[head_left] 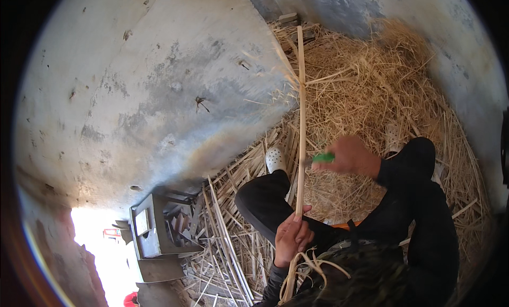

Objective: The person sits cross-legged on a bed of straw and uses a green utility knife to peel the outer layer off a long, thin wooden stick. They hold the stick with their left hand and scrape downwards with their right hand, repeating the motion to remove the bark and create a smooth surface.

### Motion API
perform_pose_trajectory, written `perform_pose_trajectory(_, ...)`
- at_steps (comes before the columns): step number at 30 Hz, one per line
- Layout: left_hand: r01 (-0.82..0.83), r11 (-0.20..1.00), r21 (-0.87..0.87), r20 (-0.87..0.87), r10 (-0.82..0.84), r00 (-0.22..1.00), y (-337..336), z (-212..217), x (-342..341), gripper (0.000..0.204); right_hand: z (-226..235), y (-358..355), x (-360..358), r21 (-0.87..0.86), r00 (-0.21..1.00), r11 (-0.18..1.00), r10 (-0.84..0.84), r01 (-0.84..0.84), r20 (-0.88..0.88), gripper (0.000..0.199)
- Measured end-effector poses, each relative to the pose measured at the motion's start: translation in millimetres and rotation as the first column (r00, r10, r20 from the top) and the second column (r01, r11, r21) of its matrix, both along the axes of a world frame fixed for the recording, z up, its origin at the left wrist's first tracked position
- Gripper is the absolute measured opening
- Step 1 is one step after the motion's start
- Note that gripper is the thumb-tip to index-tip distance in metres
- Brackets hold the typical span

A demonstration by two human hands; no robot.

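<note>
Bamboo strip (303,116), long, narrow, pale, nearly straight

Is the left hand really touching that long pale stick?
Touching. The head view shows it: the left hand is wrapped around the lower part of the long pale stick, with no gap between them.

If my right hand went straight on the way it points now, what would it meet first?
Probably the long, pale, wood-like strip: your right hand, gripping a green-handled tool, points left toward it. Blur hides whether the tool already touches.
</note>
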State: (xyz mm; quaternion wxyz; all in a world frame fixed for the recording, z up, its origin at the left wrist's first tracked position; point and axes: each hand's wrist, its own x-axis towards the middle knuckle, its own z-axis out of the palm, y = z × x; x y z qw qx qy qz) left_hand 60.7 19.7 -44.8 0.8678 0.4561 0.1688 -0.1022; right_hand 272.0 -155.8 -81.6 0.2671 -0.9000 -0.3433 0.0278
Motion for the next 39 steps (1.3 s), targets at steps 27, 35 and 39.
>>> perform_pose_trajectory(27, 0.163, 0.984, 0.071, -0.04, -0.16, 0.986, -16.2, 12.1, -19.1, 0.034, -38.5, -31.1, 111.7, 0.087, 0.898, 0.917, -0.4, 0.39, 0.182, 0.075)
perform_pose_trajectory(35, 0.139, 0.981, 0.135, -0.017, -0.138, 0.99, -9.0, 6.1, -17.9, 0.037, -10.3, -21.7, 79.8, 0.065, 0.931, 0.929, -0.363, 0.365, -0.04, 0.074)
perform_pose_trajectory(39, 0.05, 0.999, 0.017, 0.048, -0.051, 0.998, -6.8, 14.8, -4.4, 0.045, -8.9, -9.4, 1.8, 0.145, 0.999, 0.989, 0.017, -0.012, -0.032, 0.075)
